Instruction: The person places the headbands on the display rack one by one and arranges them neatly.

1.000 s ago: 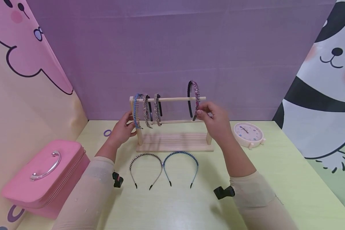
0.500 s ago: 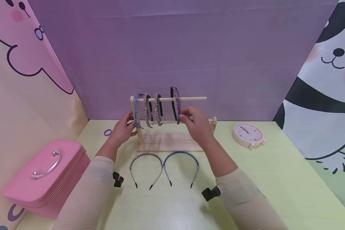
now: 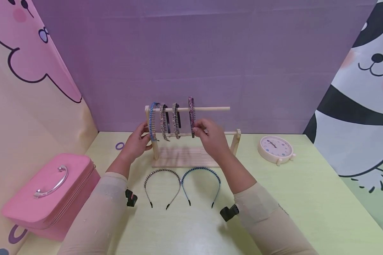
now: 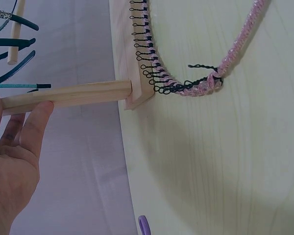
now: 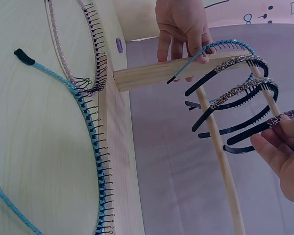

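In the head view, a wooden rack [image 3: 185, 159] stands at the back of the table. My left hand [image 3: 137, 143] holds its left post [image 4: 73, 95], thumb and fingers on either side. My right hand [image 3: 213, 140] pinches the lower end of a purple glittery headband [image 3: 192, 111], which hangs over the top bar [image 3: 212, 109]. Left of it on that bar hang a blue headband [image 3: 151, 122] and two silvery glitter headbands [image 3: 163, 124]. Before the rack lie a pinkish beaded headband [image 3: 162, 170] and a blue beaded headband [image 3: 200, 168], touching side by side.
A pink case [image 3: 51, 194] with a silver handle stands at the left. To the right of the rack lies a round pink clock [image 3: 275, 149]. Behind the table hangs a purple cloth [image 3: 191, 53]. A small purple ring [image 3: 119, 146] shows near the left hand.
My right hand has slid the purple headband leftward along the top bar, toward the silvery ones, and it has turned more edge-on. The left hand has stayed on the post.
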Demonstrator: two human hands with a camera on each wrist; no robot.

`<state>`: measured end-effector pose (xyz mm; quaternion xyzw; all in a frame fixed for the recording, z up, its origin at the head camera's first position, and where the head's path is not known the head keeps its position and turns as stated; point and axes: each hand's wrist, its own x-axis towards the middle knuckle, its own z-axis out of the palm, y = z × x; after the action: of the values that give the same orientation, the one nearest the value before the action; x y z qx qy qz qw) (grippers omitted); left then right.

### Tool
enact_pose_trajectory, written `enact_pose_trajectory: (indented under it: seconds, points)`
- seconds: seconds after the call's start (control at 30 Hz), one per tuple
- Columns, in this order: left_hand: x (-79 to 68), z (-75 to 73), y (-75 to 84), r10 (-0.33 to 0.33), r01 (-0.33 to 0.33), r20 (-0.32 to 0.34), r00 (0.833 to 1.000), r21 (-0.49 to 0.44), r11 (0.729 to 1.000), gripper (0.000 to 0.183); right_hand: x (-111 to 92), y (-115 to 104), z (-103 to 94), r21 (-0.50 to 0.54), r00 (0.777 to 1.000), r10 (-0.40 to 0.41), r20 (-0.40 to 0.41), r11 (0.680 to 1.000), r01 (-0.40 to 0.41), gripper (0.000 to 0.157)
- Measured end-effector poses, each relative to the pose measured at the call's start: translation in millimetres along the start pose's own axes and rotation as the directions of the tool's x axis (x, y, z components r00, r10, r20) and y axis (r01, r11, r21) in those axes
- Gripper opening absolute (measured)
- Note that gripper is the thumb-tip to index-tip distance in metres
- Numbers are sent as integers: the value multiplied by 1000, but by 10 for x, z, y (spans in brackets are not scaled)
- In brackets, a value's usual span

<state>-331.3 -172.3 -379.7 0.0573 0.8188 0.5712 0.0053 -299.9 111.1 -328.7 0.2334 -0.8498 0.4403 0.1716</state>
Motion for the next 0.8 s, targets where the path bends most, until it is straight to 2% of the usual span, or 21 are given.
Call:
enact_pose_trajectory:
  seconds: [0.23, 0.4, 0.8]
  points:
    - [26, 4, 1, -14, 14, 1, 1000, -2, 1000, 50, 25, -21, -9, -19, 1000, 10, -22, 1000, -10, 14]
    - [27, 2, 0, -11, 11, -1, 1000, -3, 1000, 51, 19, 38, 36, 3, 1000, -14, -28, 1000, 14, 10]
    - [1, -4, -8, 11, -11, -2, 1000, -11, 1000, 49, -49, 107, 193, -15, 999, 25, 48, 1000, -24, 8]
